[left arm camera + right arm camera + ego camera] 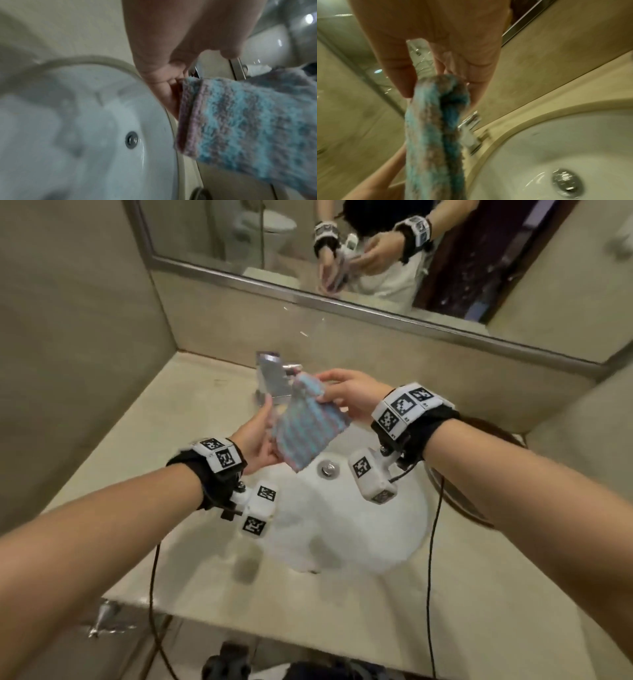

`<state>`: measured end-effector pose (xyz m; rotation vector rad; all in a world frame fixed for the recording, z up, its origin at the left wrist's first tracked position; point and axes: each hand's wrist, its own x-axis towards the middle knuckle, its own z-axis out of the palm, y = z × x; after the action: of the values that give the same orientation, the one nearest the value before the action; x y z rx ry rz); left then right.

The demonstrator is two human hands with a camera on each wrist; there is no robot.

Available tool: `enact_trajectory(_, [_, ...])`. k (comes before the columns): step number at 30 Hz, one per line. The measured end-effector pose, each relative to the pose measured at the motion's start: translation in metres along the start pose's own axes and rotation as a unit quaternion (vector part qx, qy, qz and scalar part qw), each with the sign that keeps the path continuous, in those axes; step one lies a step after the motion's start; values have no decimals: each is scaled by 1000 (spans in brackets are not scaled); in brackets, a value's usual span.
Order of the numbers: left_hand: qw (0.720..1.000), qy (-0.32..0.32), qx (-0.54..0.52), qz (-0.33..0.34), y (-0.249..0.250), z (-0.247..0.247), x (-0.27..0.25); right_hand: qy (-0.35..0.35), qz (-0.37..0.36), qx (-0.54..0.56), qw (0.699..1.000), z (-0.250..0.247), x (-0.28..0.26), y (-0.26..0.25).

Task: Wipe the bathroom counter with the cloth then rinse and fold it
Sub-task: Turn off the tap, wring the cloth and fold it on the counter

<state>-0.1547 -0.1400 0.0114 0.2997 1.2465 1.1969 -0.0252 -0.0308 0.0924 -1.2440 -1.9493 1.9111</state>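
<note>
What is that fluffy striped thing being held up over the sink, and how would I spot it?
Start at the white sink set in the beige counter, then look up toward the chrome tap. In front of it, both hands hold up a folded cloth, the right hand pinching its top corner. It is the only soft thing here, with fuzzy blue and pink stripes.

Head view looks down; both wrist views sit close, sharing the sink [359,529].
</note>
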Motion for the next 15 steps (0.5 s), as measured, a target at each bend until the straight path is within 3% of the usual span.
enact_trajectory(4, [996,-48,77,-3,-12,70,23,105,51,55,992,-78,-31,45])
enact_trajectory(7, [994,-30,103,14,-29,117,46,164,77,99,978,-123,-58,88])
enact_trajectory(15, [970,-59,235,16,-83,226,85,290,187,46,938,-206,-94,192])
